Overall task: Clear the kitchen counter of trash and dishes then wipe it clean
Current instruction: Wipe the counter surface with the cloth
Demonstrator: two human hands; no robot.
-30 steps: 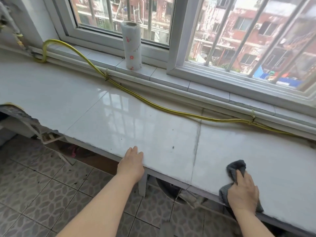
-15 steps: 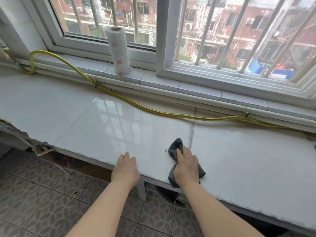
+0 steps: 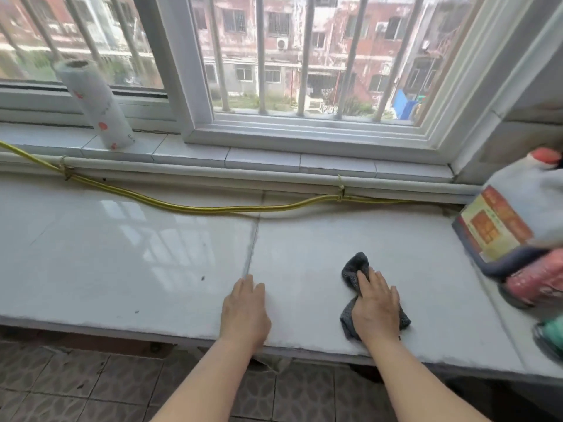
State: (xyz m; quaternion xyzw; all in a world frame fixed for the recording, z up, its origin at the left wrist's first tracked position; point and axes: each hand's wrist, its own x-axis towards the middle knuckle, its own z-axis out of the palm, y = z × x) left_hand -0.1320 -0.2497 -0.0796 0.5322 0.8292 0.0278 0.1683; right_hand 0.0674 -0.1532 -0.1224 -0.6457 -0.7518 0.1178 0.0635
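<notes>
Floor tiles [image 3: 76, 385] are showing at the bottom, below the white counter [image 3: 122, 254]. Left hand [image 3: 245, 312] is lying flat near the front edge, fingers relaxed, holding nothing. Right hand [image 3: 376, 309] is pressing down on a grey cloth [image 3: 355, 268] beside it, fingers stretched out on top rather than clenched round it; the cloth is sitting bunched on the counter, poking out past the fingertips and beside the wrist. Over at the right edge a big labelled jug [image 3: 515, 214], a red container [image 3: 536, 284] and something green [image 3: 551, 336] are sitting, all blurry. Further back a yellow hose [image 3: 198, 207] is running along the wall, and a paper towel roll [image 3: 94, 105] is standing on the windowsill [image 3: 262, 159] in front of the barred window [image 3: 173, 71].
</notes>
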